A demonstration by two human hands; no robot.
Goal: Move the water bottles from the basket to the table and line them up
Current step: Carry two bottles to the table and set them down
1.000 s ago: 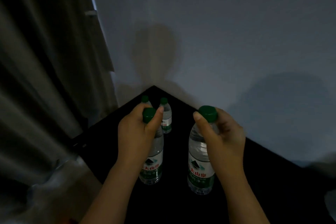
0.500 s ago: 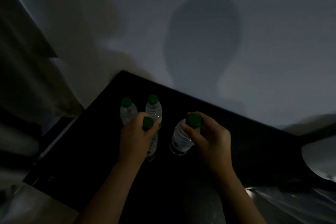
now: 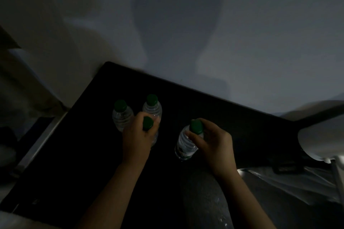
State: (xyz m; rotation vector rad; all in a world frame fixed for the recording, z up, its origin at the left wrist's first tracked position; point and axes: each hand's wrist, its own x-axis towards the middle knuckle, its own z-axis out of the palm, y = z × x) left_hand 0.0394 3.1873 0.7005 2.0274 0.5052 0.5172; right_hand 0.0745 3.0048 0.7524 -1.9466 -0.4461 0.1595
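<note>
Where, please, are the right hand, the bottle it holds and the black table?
right hand [image 3: 214, 143]: head view, back of the hand
bottle it holds [image 3: 183, 146]: head view, ribbed clear body
black table [image 3: 242, 122]: head view, bare top

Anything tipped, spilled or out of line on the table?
Nothing spilled or toppled on the black table. The water bottle in the right hand is apart from the two free bottles and the third bottle in the left hand, so the row has a gap.

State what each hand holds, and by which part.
The left hand grips a water bottle by its capped neck; the right hand grips a second water bottle the same way.
</note>
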